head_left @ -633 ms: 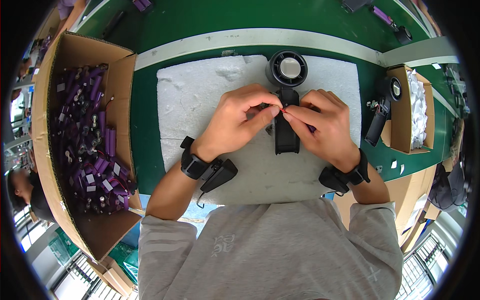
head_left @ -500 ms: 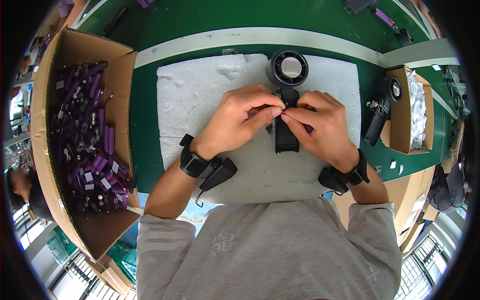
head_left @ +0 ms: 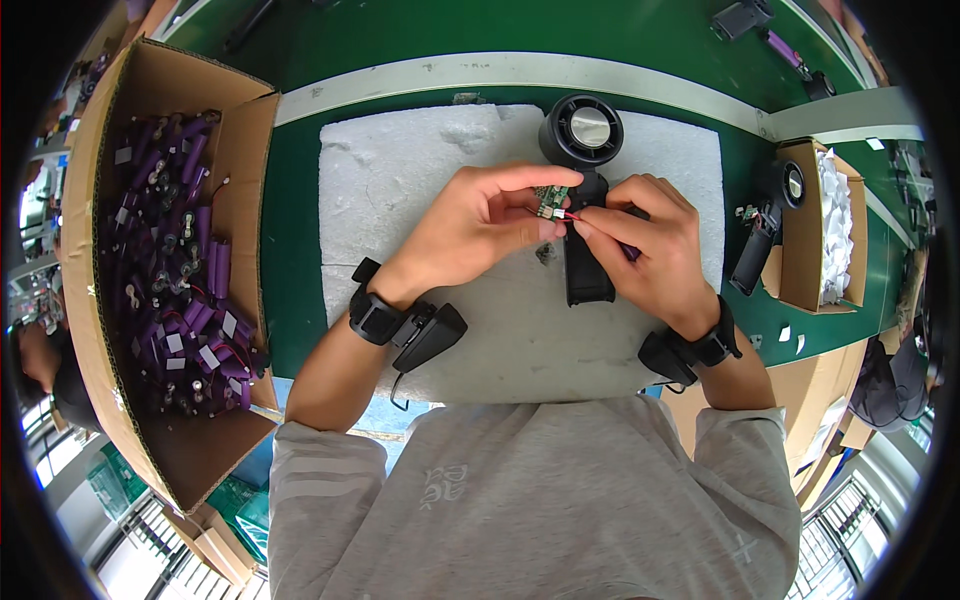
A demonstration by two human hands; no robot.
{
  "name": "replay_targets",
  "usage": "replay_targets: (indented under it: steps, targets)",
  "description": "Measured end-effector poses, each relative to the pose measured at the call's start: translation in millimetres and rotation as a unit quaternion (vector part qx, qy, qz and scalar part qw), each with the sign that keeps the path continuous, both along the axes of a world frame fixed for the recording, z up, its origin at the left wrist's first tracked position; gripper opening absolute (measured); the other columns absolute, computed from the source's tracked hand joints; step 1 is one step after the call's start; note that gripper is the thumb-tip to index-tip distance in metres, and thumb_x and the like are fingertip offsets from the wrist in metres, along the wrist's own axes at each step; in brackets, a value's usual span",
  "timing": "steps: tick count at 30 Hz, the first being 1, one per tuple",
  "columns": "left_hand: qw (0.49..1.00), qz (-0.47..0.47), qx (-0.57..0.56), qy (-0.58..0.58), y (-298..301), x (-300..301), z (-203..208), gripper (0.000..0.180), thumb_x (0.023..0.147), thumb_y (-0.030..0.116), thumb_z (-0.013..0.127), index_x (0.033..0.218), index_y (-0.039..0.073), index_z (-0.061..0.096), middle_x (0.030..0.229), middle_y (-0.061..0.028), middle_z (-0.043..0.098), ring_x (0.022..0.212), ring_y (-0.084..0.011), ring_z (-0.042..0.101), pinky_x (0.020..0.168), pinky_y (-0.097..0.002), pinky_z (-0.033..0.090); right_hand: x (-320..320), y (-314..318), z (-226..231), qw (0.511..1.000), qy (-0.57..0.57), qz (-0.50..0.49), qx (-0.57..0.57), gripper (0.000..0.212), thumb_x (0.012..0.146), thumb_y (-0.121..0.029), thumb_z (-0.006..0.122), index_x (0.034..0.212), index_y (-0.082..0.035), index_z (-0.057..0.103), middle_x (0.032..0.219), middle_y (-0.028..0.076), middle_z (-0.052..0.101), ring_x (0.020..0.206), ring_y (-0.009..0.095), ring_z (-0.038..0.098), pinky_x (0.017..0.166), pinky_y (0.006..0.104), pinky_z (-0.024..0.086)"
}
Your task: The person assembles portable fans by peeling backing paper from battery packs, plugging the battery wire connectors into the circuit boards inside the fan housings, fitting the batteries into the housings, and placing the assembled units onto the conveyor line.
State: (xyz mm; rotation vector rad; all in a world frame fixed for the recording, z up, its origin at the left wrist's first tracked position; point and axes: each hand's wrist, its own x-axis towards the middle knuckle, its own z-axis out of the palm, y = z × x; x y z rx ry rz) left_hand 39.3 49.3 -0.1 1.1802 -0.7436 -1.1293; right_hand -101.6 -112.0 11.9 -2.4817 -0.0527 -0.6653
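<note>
1. Circuit board [head_left: 547, 196], head view: pinched between the left hand's [head_left: 468, 236] thumb and fingers, just left of the black handle [head_left: 588, 274].
2. Right hand [head_left: 648, 238] grips the red wire [head_left: 570, 215] by the white plug [head_left: 559, 213]; a hard tug could loosen it!

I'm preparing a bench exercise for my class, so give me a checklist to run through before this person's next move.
1. Green circuit board held in left hand: ok.
2. Red wire pinched by right hand: ok.
3. White connector fully seated on the board: cannot tell, too small.
4. Black fan over the pale foam pad: ok.
5. Purple cell fully visible: not ok, right hand covers most.
</note>
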Motion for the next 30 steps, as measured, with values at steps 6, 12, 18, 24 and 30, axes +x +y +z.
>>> replay_targets:
  steps: [6,12,18,24,30]
  targets:
    - [1.0,-0.002,-0.004,0.006,-0.9,4.0,-3.5,0.036,0.084,-0.006,0.066,0.119,0.0,0.06,0.101,-0.008,0.067,0.094,-0.0144,0.066,0.083,-0.0267,0.053,-0.5,-0.7,0.8,1.0,0.015,0.02,-0.003,0.015,0.068,-0.003,0.076,0.081,-0.007,0.071,0.072,0.004,0.055,0.063,0.021,0.053,0.056,0.0322,0.041]
    - [1.0,0.0,-0.009,-0.004,-1.0,3.7,-4.2,0.033,0.084,-0.006,0.066,0.116,-0.001,0.061,0.098,-0.0086,0.067,0.091,-0.0155,0.067,0.081,-0.0269,0.054,0.6,-0.8,-2.3,0.999,0.024,0.024,0.013,0.015,0.067,-0.002,0.076,0.08,-0.007,0.071,0.072,0.004,0.056,0.063,0.021,0.053,0.056,0.0318,0.041]
    - [1.0,0.021,-0.008,0.001,-0.4,2.8,-3.5,0.034,0.083,-0.007,0.067,0.116,-0.001,0.061,0.097,-0.0082,0.067,0.09,-0.0149,0.067,0.08,-0.0259,0.054,-0.3,1.2,-4.2,1.0,0.01,0.005,0.015,0.016,0.067,0.0,0.076,0.08,-0.006,0.071,0.073,0.004,0.056,0.064,0.021,0.054,0.056,0.0318,0.041]
    - [0.999,0.037,-0.004,-0.004,-2.3,2.0,-1.5,0.034,0.081,-0.007,0.068,0.114,0.0,0.061,0.097,-0.0078,0.067,0.09,-0.0136,0.066,0.08,-0.0253,0.054,-0.1,2.0,-3.4,1.0,-0.01,-0.012,-0.002,0.016,0.066,0.0,0.076,0.08,-0.006,0.071,0.074,0.004,0.056,0.064,0.021,0.054,0.056,0.0317,0.042]
    - [0.999,0.051,-0.004,-0.008,-2.6,1.2,-3.5,0.033,0.08,-0.008,0.07,0.111,0.0,0.061,0.097,-0.0076,0.067,0.09,-0.0129,0.066,0.08,-0.0254,0.054,0.2,3.3,-4.4,0.999,-0.019,-0.015,-0.022,0.016,0.065,0.0,0.076,0.079,-0.006,0.071,0.075,0.004,0.057,0.064,0.022,0.054,0.057,0.0319,0.042]
